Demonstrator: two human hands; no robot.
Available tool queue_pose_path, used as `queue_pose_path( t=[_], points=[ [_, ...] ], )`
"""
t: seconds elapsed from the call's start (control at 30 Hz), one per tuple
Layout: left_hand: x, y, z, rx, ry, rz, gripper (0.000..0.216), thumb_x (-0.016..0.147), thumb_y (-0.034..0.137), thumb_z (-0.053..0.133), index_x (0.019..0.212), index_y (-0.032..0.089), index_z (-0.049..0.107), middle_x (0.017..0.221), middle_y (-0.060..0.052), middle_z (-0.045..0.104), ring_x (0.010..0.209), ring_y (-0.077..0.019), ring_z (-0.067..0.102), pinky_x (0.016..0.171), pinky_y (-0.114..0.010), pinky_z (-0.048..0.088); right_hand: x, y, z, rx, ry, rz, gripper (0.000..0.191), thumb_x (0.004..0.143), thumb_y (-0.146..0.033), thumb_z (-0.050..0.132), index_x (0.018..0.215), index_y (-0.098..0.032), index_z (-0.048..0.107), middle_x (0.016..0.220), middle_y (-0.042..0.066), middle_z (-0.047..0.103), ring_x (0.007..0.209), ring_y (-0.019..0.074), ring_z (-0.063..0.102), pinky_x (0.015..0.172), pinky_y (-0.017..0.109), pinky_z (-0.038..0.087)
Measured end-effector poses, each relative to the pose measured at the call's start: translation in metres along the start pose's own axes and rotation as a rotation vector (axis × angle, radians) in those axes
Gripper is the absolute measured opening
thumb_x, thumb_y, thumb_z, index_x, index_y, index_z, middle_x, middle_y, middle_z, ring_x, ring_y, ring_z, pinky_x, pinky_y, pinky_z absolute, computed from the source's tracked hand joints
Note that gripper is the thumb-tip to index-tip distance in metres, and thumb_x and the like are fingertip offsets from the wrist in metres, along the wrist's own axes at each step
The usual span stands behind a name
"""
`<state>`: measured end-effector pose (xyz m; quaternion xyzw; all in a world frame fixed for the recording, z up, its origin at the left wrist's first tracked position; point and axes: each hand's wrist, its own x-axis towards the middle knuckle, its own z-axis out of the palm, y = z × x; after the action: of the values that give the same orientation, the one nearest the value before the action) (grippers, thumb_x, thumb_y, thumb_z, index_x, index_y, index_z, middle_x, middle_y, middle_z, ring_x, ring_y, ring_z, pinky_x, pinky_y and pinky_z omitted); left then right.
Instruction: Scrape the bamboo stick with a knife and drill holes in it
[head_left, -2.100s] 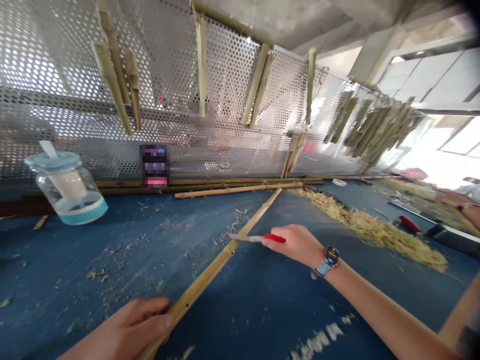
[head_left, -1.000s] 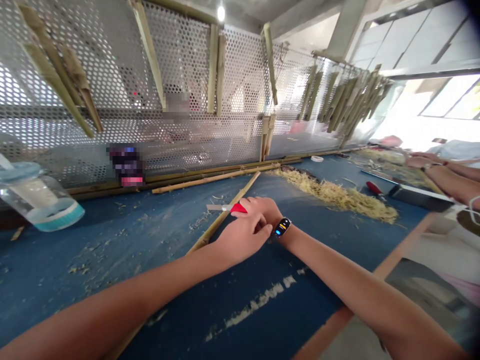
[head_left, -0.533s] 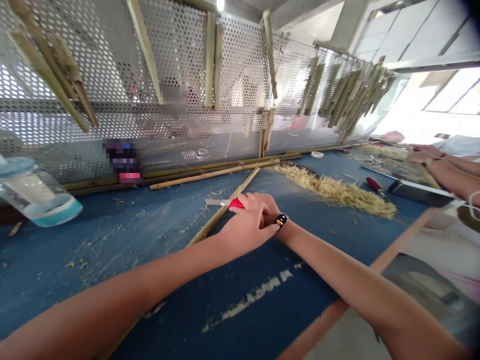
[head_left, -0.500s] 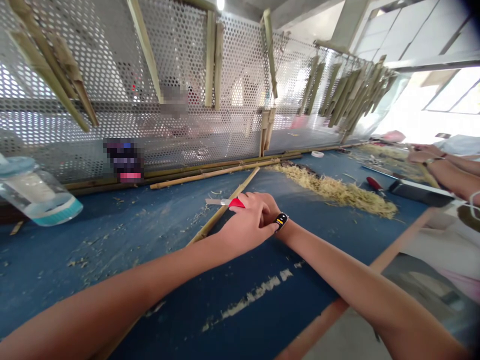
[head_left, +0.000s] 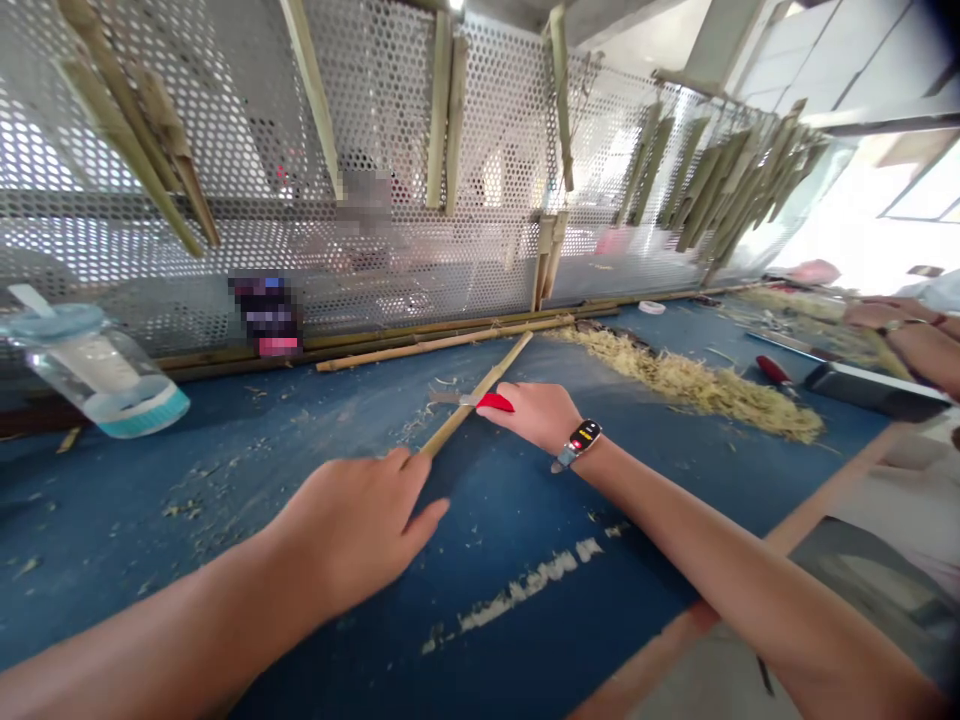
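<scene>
A thin bamboo strip lies slanting over the blue worktop. My left hand is over its nearer part, fingers curled down around the strip and thumb sticking out to the side. My fingertips and the strip's lower stretch are hidden beneath the hand. In my right hand, which has a watch on its wrist, is a knife with a red handle. The fingers are closed around that handle. The blade points left and crosses the strip, at or just above it; I cannot tell if it touches.
Bamboo poles lie along the perforated metal screen, where more strips hang. A clear jar stands at left. Toward the right are a pile of shavings, another red-handled tool, a dark box and another person's hands.
My left hand has come away from my right hand, moving left and nearer to me onto the bamboo strip. My right hand still grips the knife. The view has shifted slightly.
</scene>
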<state>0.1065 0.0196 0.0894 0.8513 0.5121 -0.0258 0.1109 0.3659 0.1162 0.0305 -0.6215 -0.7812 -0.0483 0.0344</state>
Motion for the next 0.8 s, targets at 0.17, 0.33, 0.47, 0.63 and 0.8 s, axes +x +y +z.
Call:
queue_pose_path(
  t=[0.17,0.33,0.47,0.63,0.8],
  points=[
    [-0.067,-0.055,0.041,0.268,-0.259,-0.240,0.061,0.106,0.043,0.029,0.143,0.014,0.067,0.114,-0.021,0.082,0.095,-0.0465,0.080,0.081,-0.064,0.064,0.003,0.008,0.002,0.163,-0.091,0.040,0.064,0.107,-0.075,0.035,0.079,-0.022,0.058,0.068,0.003,0.063,0.054,0.0150,0.050,0.053,0.029,0.024],
    [-0.092,-0.090,0.071,0.141,-0.204,-0.226,0.069,0.107,0.048,0.018,0.150,0.017,0.064,0.134,-0.020,0.078,0.108,-0.0437,0.080,0.088,-0.061,0.067,0.005,0.015,0.001,0.134,-0.084,0.017,0.067,0.102,-0.080,0.037,0.072,-0.022,0.054,0.064,0.003,0.058,0.052,0.0142,0.045,0.054,0.029,0.023],
    [-0.089,-0.090,0.072,0.141,-0.201,-0.237,0.070,0.107,0.049,0.017,0.150,0.020,0.064,0.134,-0.018,0.079,0.108,-0.0436,0.080,0.091,-0.063,0.066,0.003,0.016,-0.001,-0.029,-0.028,0.102,0.061,0.104,-0.074,0.040,0.078,-0.022,0.058,0.066,0.003,0.059,0.053,0.0143,0.042,0.055,0.029,0.022],
    [-0.086,-0.082,0.063,0.118,-0.265,-0.263,0.070,0.105,0.045,0.015,0.148,0.019,0.064,0.138,-0.018,0.077,0.113,-0.0433,0.079,0.095,-0.063,0.065,0.001,0.009,0.002,-0.032,-0.040,-0.132,0.064,0.104,-0.077,0.039,0.081,-0.022,0.061,0.067,0.003,0.061,0.057,0.0156,0.049,0.056,0.029,0.022],
    [-0.096,-0.095,0.071,0.139,-0.193,-0.241,0.065,0.107,0.048,0.019,0.143,0.024,0.068,0.129,-0.016,0.081,0.103,-0.0426,0.082,0.088,-0.061,0.066,0.004,0.017,-0.001,-0.165,-0.015,0.064,0.062,0.106,-0.073,0.038,0.086,-0.021,0.066,0.068,0.005,0.063,0.055,0.0170,0.050,0.055,0.030,0.020]
  ],
)
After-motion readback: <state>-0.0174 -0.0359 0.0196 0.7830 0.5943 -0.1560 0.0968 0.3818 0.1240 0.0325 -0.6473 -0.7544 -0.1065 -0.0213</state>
